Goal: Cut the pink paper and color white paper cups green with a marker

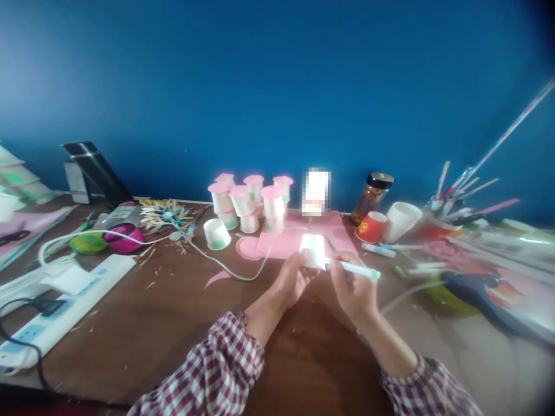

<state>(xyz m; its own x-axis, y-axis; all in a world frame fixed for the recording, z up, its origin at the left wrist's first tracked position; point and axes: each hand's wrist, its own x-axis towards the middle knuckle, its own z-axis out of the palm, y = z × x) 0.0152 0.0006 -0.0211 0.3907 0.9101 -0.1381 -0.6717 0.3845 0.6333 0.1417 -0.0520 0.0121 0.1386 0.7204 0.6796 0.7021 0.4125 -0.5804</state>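
Note:
A small white paper cup is tilted in my left hand, whose fingers wrap round its lower side. My right hand is closed on a white marker with a pale green end pointing to the right. The marker's other end meets the right edge of the cup; I cannot tell whether it touches. Behind both hands lies pink paper. Several paper cups with pink discs on top stand stacked behind it to the left, and a single white cup with a green patch sits in front of them.
A power strip and a white cable lie on the left of the brown table. To the right stand a jar with a black lid, a red cup, a white cup and a blurred glue gun.

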